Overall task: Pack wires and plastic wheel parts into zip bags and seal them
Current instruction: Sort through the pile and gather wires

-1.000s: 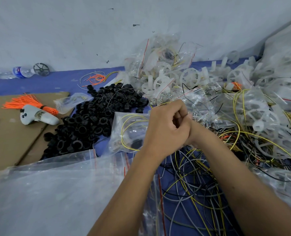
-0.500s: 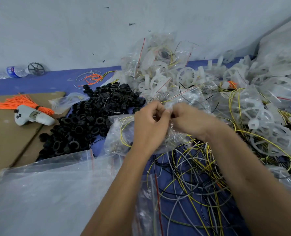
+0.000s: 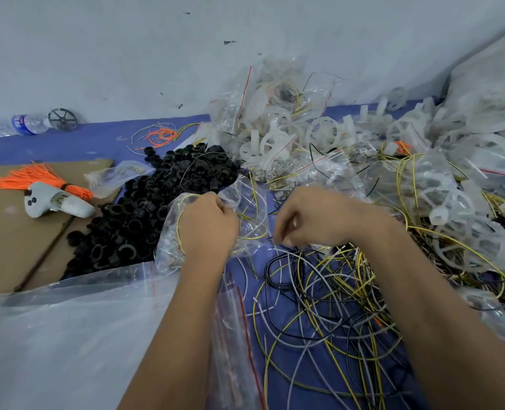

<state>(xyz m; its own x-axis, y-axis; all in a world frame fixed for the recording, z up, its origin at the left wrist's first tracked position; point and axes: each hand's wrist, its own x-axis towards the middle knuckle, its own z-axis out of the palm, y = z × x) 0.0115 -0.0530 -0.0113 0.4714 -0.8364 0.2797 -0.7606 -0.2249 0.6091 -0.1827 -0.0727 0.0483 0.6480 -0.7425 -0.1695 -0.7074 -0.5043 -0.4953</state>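
Clear, thin plastic zip bag [image 3: 245,214], holding yellow wire, sits mid-frame between both hands, above the blue mat. Left hand [image 3: 208,224] has fingers curled, gripping the bag's left side. Right hand [image 3: 310,220]: fingers curled down at the bag's right edge; whether they pinch film or wire, cannot tell. Judgement: light, limp, slippery; best pinched at the mouth strip. Loose wires [image 3: 319,297] springy, tangle-prone. Black rings [image 3: 156,202] piled left; translucent wheels [image 3: 325,131] behind.
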